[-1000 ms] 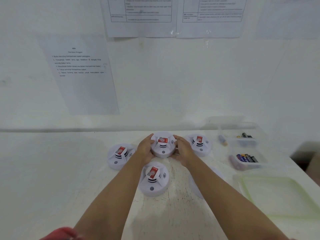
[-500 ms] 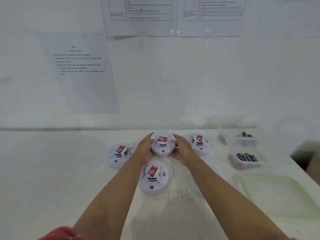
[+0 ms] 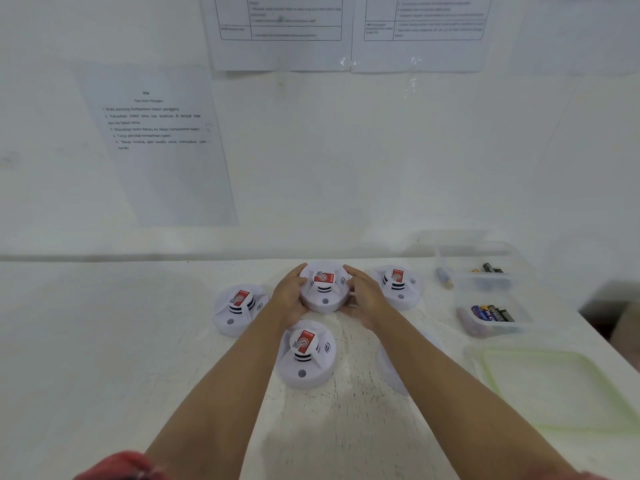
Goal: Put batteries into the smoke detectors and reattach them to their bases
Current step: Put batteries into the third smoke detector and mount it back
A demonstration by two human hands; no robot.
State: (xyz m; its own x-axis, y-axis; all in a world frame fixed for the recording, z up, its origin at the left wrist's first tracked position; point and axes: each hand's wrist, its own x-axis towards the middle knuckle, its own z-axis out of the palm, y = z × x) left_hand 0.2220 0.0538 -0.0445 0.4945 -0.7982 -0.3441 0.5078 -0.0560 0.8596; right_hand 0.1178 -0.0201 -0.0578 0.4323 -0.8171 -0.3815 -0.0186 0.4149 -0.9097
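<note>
Several white round smoke detectors with red labels lie on the white table. My left hand [image 3: 289, 296] and my right hand [image 3: 365, 297] clasp the far middle smoke detector [image 3: 324, 289] from both sides. Another detector [image 3: 239, 308] sits to its left, one [image 3: 398, 285] to its right, and one [image 3: 306, 353] nearer me between my forearms. A white round base [image 3: 389, 368] lies partly hidden under my right forearm. Batteries [image 3: 491, 313] lie in a clear box at the right.
A second clear box [image 3: 485, 268] with a few batteries stands behind the first. One loose battery [image 3: 445, 277] lies beside it. A pale green lid [image 3: 554, 386] rests at the near right. The table's right edge [image 3: 595, 327] is close. Printed sheets hang on the wall.
Both hands stay clasped around the far middle detector, which has turned slightly between them. The view has shifted a little.
</note>
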